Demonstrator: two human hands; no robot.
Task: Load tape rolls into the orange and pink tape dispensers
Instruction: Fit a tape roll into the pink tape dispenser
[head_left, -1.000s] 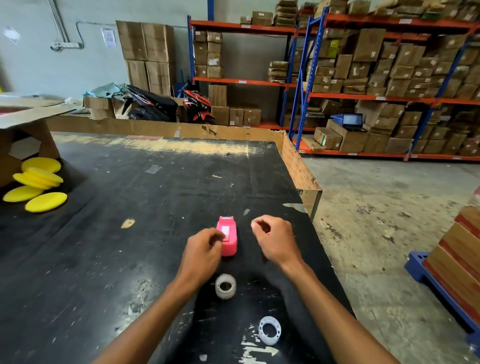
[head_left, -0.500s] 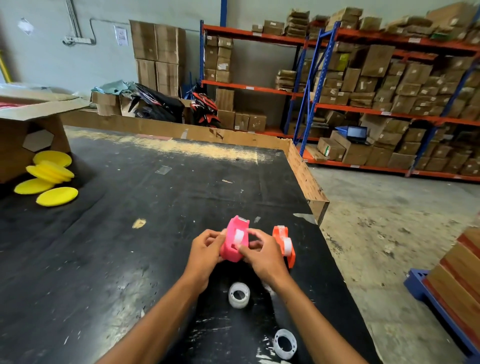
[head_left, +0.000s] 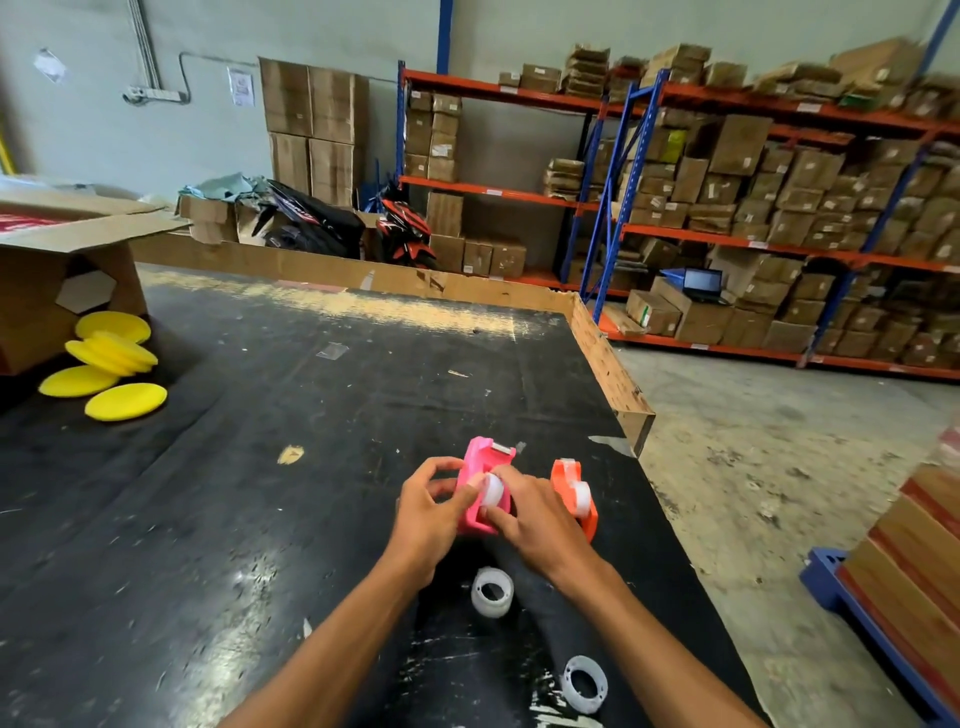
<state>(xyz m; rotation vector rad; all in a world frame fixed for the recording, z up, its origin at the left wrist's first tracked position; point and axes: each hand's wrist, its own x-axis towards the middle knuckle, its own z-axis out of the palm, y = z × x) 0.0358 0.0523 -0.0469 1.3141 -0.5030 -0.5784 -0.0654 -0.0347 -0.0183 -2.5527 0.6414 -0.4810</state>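
Both hands hold the pink tape dispenser (head_left: 480, 480) — the left hand (head_left: 427, 512) grips its side, and the right hand (head_left: 530, 512) fingers pinch a white tape roll (head_left: 492, 490) into it. The orange dispenser (head_left: 571, 496), at three o'clock, looks loaded. Next, I think: push the roll down firmly.

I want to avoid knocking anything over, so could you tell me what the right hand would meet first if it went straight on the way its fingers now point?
Its fingers point left and already touch the tape roll in the pink dispenser; beyond that, probably the left hand.
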